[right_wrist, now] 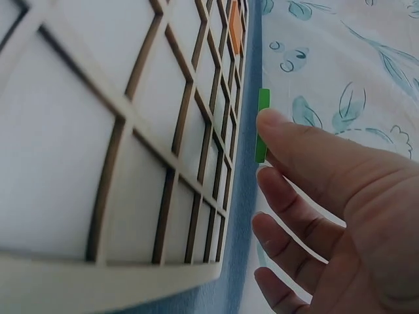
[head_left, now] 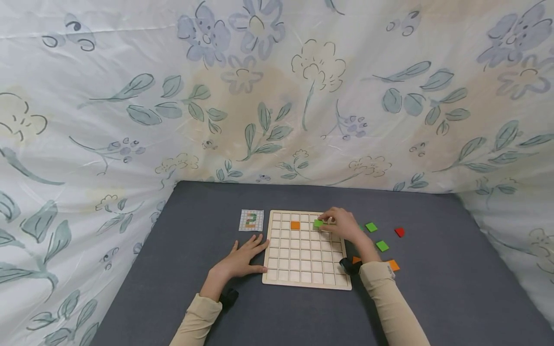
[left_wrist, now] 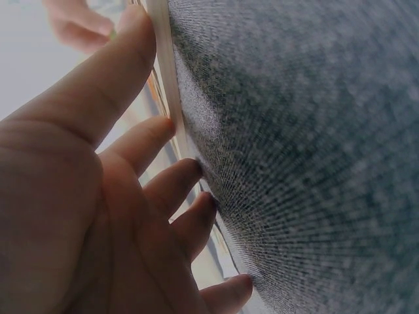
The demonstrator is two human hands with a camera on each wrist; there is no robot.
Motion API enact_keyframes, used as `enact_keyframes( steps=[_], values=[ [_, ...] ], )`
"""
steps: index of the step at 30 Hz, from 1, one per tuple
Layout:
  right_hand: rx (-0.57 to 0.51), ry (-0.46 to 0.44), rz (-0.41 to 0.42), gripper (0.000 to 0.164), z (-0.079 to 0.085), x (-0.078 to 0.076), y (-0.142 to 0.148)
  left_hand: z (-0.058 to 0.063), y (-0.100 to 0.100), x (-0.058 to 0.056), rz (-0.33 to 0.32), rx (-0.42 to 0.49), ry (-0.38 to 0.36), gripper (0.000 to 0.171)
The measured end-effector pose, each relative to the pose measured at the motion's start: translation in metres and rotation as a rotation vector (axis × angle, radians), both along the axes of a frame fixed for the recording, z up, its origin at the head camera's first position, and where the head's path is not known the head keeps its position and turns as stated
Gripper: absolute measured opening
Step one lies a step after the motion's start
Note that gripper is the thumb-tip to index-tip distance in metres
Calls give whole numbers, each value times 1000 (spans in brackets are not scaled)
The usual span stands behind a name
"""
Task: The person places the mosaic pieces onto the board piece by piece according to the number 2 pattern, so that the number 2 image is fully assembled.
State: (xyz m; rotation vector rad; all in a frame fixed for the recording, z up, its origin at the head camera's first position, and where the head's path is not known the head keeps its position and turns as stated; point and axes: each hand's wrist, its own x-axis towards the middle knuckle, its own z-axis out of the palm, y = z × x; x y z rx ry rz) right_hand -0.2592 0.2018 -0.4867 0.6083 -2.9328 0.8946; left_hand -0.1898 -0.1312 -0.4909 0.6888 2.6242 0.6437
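A square wooden grid board (head_left: pixel 305 253) lies on the table, with one orange square tile (head_left: pixel 295 225) in a cell near its far edge. Between thumb and fingers, my right hand (head_left: pixel 343 225) pinches a green square tile (head_left: pixel 318 223) above the far right part of the grid. The right wrist view shows that green tile (right_wrist: pixel 263 124) edge-on, apart from the board. My left hand (head_left: pixel 242 258) is spread on the table, its thumb and a fingertip against the board's left edge. In the left wrist view the fingers (left_wrist: pixel 177 183) are fairly straight and hold nothing.
A small card with a coloured grid pattern (head_left: pixel 251 220) lies left of the board. To the right are loose tiles: a green one (head_left: pixel 371 227), another green (head_left: pixel 382 246), a red piece (head_left: pixel 399 232) and an orange one (head_left: pixel 393 265) partly behind the sleeve. A floral curtain (head_left: pixel 277 96) surrounds the table.
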Motion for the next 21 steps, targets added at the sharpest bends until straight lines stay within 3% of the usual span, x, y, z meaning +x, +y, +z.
enact_keyframes(
  steps=[21],
  values=[
    [0, -43, 21, 22, -9, -10, -27, -3, -1, -1, -7, -3, 5, 77]
  ],
)
